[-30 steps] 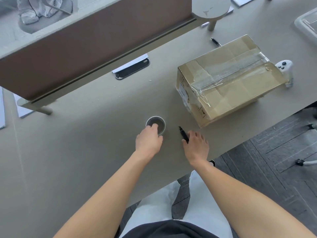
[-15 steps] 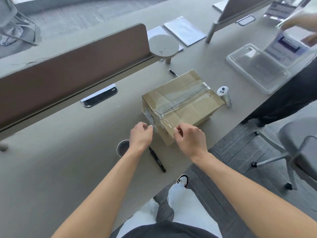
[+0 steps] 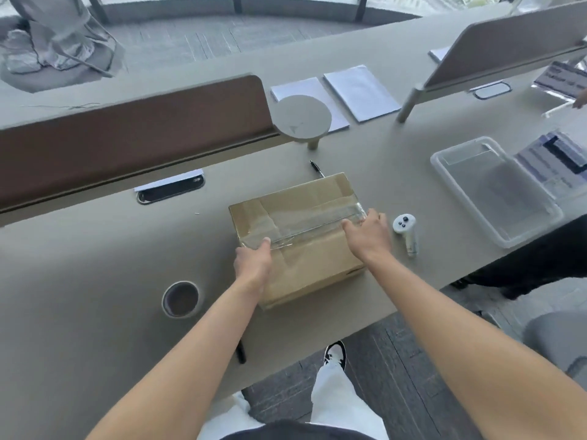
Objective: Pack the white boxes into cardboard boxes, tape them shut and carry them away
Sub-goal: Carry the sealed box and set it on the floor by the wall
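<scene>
A long grey table (image 3: 95, 312) runs across the scene, with a brown divider panel (image 3: 133, 138) standing along its far left part and a second panel (image 3: 508, 46) at the far right. Near the middle of the table, close to its near edge, sits the cardboard box (image 3: 305, 249), its flaps closed and a strip of clear tape (image 3: 317, 222) running along the top seam. To the right of the box, well apart from it, lies a clear plastic tray (image 3: 495, 192), and sheets of white paper (image 3: 360, 92) lie on the far side. The left hand (image 3: 252, 263) grasps the box's near left corner, thumb on the top by the end of the tape and fingers wrapped down the side. The right hand (image 3: 368, 233) grasps the right end of the box, fingers curled over the top edge where the tape ends. A roll of tape (image 3: 181, 299) lies flat on the table to the left of the box. A white controller (image 3: 406, 233) lies just right of the right hand. A black pen (image 3: 316, 168) lies just beyond the box's far edge, and a black marker (image 3: 240, 352), partly hidden by the left forearm, lies at the near edge of the table.
</scene>
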{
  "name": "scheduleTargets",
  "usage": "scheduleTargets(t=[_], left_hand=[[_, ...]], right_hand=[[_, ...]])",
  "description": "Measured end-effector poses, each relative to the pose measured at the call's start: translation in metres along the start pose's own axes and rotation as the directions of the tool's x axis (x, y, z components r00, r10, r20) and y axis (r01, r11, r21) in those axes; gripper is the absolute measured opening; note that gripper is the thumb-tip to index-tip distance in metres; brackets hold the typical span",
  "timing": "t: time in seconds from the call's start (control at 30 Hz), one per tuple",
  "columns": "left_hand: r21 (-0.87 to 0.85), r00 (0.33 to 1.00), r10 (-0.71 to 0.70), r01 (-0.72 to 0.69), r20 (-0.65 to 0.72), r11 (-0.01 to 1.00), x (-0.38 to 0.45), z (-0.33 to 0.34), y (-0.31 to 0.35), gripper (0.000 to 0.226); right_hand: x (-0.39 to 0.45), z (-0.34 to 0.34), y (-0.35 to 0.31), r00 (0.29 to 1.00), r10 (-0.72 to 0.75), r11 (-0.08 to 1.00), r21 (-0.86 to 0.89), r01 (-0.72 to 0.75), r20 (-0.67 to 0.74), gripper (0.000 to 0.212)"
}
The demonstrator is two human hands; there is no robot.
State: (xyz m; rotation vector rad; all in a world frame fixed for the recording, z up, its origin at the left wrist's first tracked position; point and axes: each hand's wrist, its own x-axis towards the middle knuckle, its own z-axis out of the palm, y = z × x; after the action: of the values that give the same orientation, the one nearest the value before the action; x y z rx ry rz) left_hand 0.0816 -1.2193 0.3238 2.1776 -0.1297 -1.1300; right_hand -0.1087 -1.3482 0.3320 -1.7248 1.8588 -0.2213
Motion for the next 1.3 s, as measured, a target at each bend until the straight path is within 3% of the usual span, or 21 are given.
scheduleTargets(t=[0.23,0.4,0.53,0.63,0.73,0.93,1.1,1.3], left_hand=[[0.232,0.921,0.087,0.003,-0.379,0.973,-0.015,0.042,-0.006,0.071],[0.301,0.886,0.074,0.076,-0.458,0.951,-0.019,0.053,0.002,0.112],[0.38,0.9,-0.007,0.191,-0.437,0.905,-0.017,0.059,0.011,0.151],[0.37,0.896,-0.04,0.224,-0.443,0.902,-0.013,0.062,0.013,0.159],[0.339,0.889,-0.022,0.197,-0.458,0.92,-0.013,0.061,0.013,0.139],[0.267,0.911,-0.029,0.151,-0.412,0.952,-0.01,0.05,0.008,0.103],[0.027,0.937,-0.043,0.056,-0.345,0.998,0.007,0.026,-0.008,0.069],[-0.147,0.979,-0.011,-0.02,-0.204,0.989,0.018,0.026,-0.018,0.06]], right_hand=[[0.057,-0.004,0.029,0.961,-0.09,0.995,0.07,0.074,0.26,0.051],[0.057,-0.003,0.037,0.962,-0.114,0.994,0.028,0.11,0.247,0.057],[0.057,-0.004,0.03,0.971,-0.074,0.991,-0.092,0.097,0.228,0.087],[0.057,-0.003,0.022,0.98,-0.041,0.989,-0.129,0.067,0.194,0.101],[0.057,-0.001,0.024,0.98,-0.047,0.992,-0.106,0.069,0.193,0.097],[0.064,0.003,0.036,0.983,-0.09,0.996,0.001,0.091,0.161,0.063],[0.071,0.001,0.033,0.961,-0.044,0.996,0.092,0.019,0.274,0.056],[0.073,0.0,0.032,0.947,-0.065,0.978,0.207,-0.001,0.315,0.055]])
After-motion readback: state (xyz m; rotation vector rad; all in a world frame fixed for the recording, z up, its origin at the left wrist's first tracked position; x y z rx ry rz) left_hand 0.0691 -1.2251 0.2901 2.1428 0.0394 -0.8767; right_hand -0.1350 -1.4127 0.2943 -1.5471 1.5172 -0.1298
